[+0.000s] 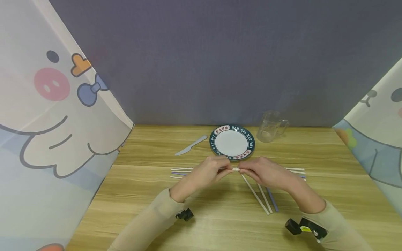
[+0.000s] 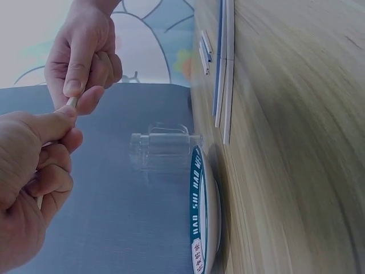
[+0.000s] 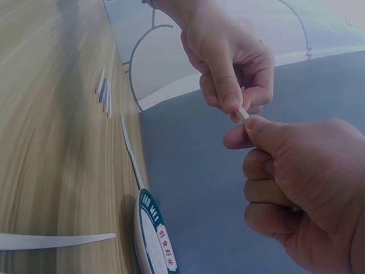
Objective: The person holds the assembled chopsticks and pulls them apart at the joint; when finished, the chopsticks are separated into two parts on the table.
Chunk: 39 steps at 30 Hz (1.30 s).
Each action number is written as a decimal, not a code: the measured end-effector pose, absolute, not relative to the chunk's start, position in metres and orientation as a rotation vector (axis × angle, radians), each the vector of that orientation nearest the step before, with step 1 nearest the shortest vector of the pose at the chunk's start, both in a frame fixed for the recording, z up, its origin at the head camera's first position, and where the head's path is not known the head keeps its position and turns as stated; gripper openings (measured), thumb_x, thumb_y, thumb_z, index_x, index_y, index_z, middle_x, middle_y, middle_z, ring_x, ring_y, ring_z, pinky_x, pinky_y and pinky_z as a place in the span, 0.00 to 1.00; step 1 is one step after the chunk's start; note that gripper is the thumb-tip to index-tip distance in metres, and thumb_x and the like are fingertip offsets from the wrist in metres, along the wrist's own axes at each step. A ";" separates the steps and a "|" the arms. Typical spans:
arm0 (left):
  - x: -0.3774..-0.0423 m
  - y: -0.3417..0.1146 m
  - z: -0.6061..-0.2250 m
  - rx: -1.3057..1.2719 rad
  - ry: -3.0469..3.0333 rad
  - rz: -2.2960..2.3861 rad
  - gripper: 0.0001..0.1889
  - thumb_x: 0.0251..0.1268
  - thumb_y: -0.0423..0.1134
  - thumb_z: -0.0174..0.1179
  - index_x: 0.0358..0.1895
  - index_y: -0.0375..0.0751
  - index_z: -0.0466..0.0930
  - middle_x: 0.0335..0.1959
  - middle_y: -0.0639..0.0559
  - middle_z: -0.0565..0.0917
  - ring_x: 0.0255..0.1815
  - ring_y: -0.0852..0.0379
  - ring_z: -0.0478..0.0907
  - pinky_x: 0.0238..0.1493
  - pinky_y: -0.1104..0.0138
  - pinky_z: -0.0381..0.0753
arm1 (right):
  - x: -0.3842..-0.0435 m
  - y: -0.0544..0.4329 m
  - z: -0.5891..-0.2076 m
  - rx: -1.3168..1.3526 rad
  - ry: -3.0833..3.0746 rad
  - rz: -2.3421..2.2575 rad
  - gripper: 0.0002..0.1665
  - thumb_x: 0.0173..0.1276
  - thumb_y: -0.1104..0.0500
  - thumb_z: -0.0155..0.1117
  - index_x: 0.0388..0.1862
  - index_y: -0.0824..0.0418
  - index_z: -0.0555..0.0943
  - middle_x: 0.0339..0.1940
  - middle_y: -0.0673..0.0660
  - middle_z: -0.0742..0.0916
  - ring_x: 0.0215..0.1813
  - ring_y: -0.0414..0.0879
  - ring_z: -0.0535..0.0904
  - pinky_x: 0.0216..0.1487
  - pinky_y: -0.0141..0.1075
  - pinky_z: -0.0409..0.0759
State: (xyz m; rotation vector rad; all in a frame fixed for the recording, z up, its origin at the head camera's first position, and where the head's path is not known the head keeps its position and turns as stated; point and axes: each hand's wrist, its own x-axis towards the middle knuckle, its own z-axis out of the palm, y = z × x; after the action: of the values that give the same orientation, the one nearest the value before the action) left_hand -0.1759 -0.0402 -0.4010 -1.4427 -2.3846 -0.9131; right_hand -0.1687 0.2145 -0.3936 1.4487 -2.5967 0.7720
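Observation:
Thumb and fingertips of my left hand point(image 1: 211, 171) pinch a thin white straw-like stick point(image 1: 235, 169). My right hand point(image 1: 265, 171) pinches the same stick from the other side, so only a short piece shows between the two hands. In the left wrist view, this short piece point(image 2: 73, 101) is raised above the table, and the rest is hidden in the fingers. Below the right hand, two white sticks point(image 1: 255, 195) and a blue stick point(image 1: 272, 200) fan out on the table. More white and blue sticks point(image 1: 182, 169) lie sideways behind the hands, their middles covered.
Just beyond the hands stands a plate point(image 1: 216, 148) with a dark green lettered rim. A pale knife point(image 1: 191, 145) lies left of it, and a clear glass mug point(image 1: 268, 129) stands right. A grey wall point(image 1: 201, 62) rises behind the wooden table point(image 1: 138, 202); printed cloths hang at both sides.

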 end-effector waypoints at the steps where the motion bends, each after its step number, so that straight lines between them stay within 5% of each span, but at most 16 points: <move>1: -0.176 -0.040 -0.401 -1.443 -2.383 -0.913 0.05 0.72 0.31 0.68 0.35 0.38 0.85 0.31 0.50 0.88 0.32 0.61 0.84 0.38 0.83 0.81 | -0.169 0.214 -0.393 1.448 -2.595 0.771 0.14 0.81 0.64 0.60 0.35 0.48 0.74 0.25 0.37 0.66 0.28 0.27 0.62 0.31 0.25 0.67; 39: -0.173 -0.042 -0.402 -1.446 -2.385 -0.835 0.05 0.73 0.32 0.68 0.36 0.39 0.85 0.32 0.52 0.88 0.32 0.63 0.81 0.35 0.83 0.77 | -0.166 0.214 -0.396 1.448 -2.558 0.728 0.16 0.79 0.64 0.63 0.32 0.48 0.72 0.23 0.38 0.65 0.27 0.27 0.62 0.30 0.24 0.66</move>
State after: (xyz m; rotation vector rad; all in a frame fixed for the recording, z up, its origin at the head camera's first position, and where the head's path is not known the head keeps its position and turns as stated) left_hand -0.1726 -0.0420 -0.4018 -1.4456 -2.3852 -0.8351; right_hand -0.1662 0.2137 -0.3957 1.4478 -2.5578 0.7282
